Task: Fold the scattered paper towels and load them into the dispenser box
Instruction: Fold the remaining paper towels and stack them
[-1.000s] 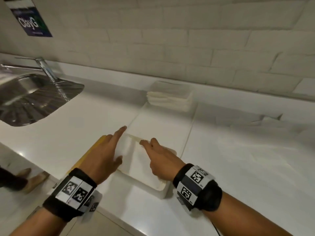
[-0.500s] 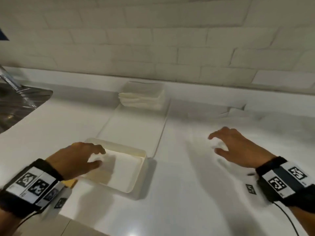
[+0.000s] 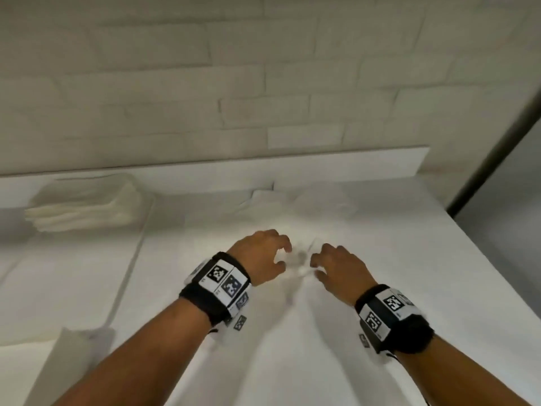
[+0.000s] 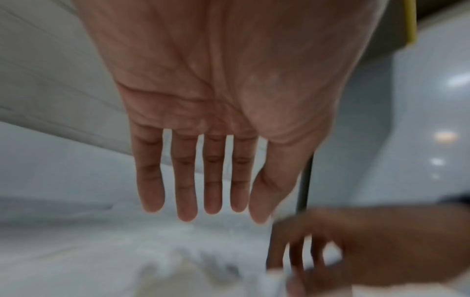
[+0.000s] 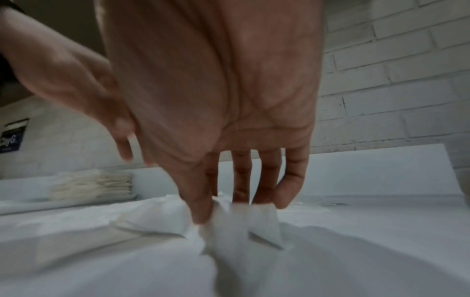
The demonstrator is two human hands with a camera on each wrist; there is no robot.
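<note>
A loose white paper towel (image 3: pixel 301 272) lies crumpled on the white counter (image 3: pixel 409 288), in the middle of the head view. My right hand (image 3: pixel 314 265) pinches a raised fold of that paper towel (image 5: pixel 241 237) between thumb and fingers (image 5: pixel 201 211). Just to its left, my left hand (image 3: pixel 282 254) hovers over the towel. The left wrist view shows its fingers (image 4: pixel 187 201) straight and holding nothing. The dispenser box (image 3: pixel 76 344) shows only a corner at the lower left, with its flat lid (image 3: pixel 73 273) lying beyond it.
A stack of folded towels (image 3: pixel 85 210) sits against the back wall at the left. More loose towels (image 3: pixel 292 200) lie near the backsplash (image 3: pixel 322 168). The counter ends at its right edge (image 3: pixel 480 276); a dark vertical strip (image 3: pixel 497 142) stands beyond it.
The view swung right, away from the sink and the box. My left hand left the box and came beside the right. My right hand went from hovering to pinching the loose towel.
</note>
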